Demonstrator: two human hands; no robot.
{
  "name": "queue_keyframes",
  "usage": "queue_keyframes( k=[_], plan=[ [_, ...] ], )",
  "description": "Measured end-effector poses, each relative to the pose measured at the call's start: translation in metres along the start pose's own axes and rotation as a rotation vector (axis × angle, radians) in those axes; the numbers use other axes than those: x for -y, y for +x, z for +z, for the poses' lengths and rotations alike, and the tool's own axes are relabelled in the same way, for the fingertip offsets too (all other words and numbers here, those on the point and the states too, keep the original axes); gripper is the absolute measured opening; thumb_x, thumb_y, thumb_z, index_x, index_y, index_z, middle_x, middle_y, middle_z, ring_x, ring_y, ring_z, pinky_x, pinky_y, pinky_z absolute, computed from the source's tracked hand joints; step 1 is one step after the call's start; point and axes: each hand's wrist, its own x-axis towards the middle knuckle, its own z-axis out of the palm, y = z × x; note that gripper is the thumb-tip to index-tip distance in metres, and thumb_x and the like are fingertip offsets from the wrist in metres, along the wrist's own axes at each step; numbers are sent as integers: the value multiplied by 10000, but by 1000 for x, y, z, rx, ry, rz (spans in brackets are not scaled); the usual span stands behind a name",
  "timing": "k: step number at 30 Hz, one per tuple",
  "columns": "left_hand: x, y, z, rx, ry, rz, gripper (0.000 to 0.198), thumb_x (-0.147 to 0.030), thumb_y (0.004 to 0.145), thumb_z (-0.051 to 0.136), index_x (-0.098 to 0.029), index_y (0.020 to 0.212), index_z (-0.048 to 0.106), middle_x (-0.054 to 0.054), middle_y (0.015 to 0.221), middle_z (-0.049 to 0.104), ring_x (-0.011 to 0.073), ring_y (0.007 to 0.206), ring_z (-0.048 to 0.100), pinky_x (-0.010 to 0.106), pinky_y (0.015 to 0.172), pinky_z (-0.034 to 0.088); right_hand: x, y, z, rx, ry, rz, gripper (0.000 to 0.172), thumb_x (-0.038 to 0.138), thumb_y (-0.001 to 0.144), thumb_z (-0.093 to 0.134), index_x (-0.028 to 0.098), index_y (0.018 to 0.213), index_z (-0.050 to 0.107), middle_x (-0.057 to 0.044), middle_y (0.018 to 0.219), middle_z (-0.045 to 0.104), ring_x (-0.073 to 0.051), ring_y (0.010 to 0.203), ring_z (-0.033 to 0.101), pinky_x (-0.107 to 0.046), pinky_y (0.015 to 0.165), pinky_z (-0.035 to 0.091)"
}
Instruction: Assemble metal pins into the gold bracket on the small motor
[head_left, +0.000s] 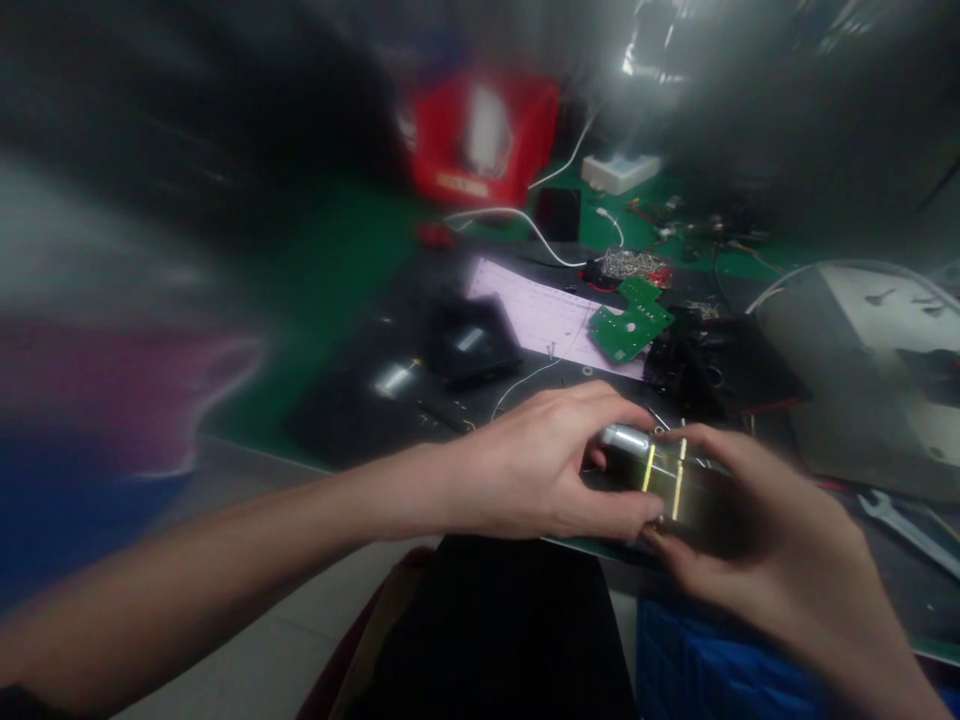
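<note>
Both hands grip a dark, rounded device (630,455) with a silvery end and two yellow strips across it; its exact kind I cannot make out. My left hand (547,465) curls round the silvery end, thumb below and fingers above. From the other side my right hand (772,530) clasps it, with the thumb along the lower edge and the fingers over the top. The palms hide much of its right part. Just beyond the hands lies a green circuit board (630,325) on a sheet of printed paper (551,310).
A dish of screws (634,268) stands behind the board. Left of the paper lies a black box-like part (474,340). A red bin (484,140) is farther back. At right are a pale machine housing (862,370) and a wrench (911,530); a blue crate (712,660) is below.
</note>
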Motion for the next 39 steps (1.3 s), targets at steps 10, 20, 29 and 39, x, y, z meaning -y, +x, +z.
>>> queue_keyframes(
  k=[10, 20, 29, 39],
  plan=[
    [1, -3, 2, -7, -72, 26, 458, -369, 908, 737, -168, 1306, 631, 81, 1208, 644, 180, 1015, 630, 280, 820, 541, 2, 4, 1, -12, 65, 24, 574, 301, 789, 774, 305, 1324, 569, 28, 1196, 663, -133, 1018, 674, -165, 929, 545],
    [22, 7, -5, 74, 120, 185, 702, -412, 768, 889, -110, 1343, 620, 128, 1195, 658, 250, 1093, 619, 342, 930, 501, -4, 2, -9, 174, 109, 136, 576, 450, 858, 791, 375, 1377, 554, 33, 1300, 663, -211, 1115, 682, -344, 1011, 566],
    [38, 0, 6, 43, 86, 152, 728, -384, 707, 932, -120, 1309, 620, 97, 1140, 624, 228, 1023, 613, 306, 835, 498, -10, -6, 0, 161, 79, 141, 651, 509, 852, 804, 337, 1423, 544, -15, 1316, 656, -249, 1115, 685, -405, 1065, 552],
    [40, -8, 12, -50, 100, 248, 780, -334, 751, 910, -110, 1394, 530, 160, 1319, 618, 275, 1224, 569, 359, 1029, 481, -6, -9, 2, 145, 55, 151, 668, 499, 864, 799, 337, 1454, 533, -3, 1324, 653, -223, 1111, 681, -353, 1077, 543]
  ],
)
